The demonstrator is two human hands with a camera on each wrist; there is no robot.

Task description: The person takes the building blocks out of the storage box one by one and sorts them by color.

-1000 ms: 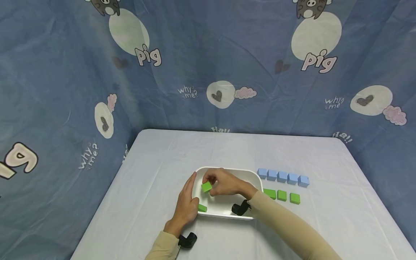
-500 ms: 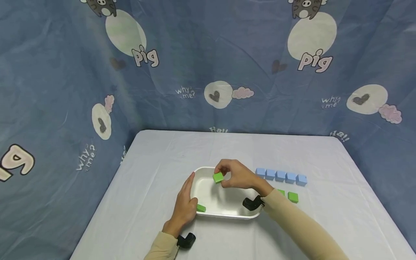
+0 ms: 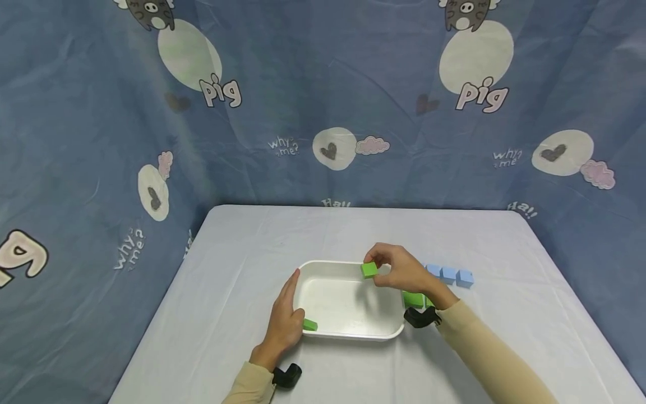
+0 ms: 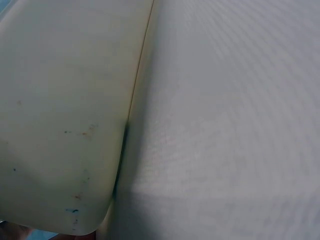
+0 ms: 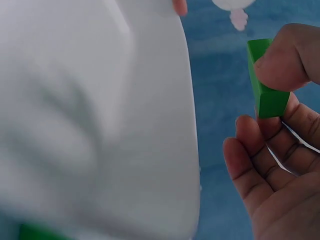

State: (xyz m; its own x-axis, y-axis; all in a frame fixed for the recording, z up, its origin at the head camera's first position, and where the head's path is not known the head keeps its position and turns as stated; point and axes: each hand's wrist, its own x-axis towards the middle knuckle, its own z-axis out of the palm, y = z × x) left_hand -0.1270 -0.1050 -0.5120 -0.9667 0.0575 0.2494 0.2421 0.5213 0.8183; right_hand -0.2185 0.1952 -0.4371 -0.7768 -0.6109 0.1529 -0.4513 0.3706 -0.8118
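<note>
My right hand (image 3: pixel 406 275) pinches a green block (image 3: pixel 369 270) between thumb and fingers, above the far right part of a white tray (image 3: pixel 348 335). In the right wrist view the held block (image 5: pixel 270 95) shows with the thumb across it and the other fingers loosely bent. My left hand (image 3: pixel 284 322) rests along the tray's left side, fingers straight, thumb at the rim. Inside the tray's near left corner lies another green block (image 3: pixel 310 325), partly hidden by that thumb. The left wrist view is mostly filled by the tray's wall (image 4: pixel 65 90).
Right of the tray stand green blocks (image 3: pixel 414 299), partly hidden by my right wrist. Behind them runs a row of blue blocks (image 3: pixel 448 275), its left part hidden by my right hand. A white cloth (image 3: pixel 242 314) covers the table, and a blue printed curtain (image 3: pixel 282 168) hangs behind.
My right hand has lifted the green block and carried it rightward from the tray's left part to its far right. The left hand has stayed at the tray's side.
</note>
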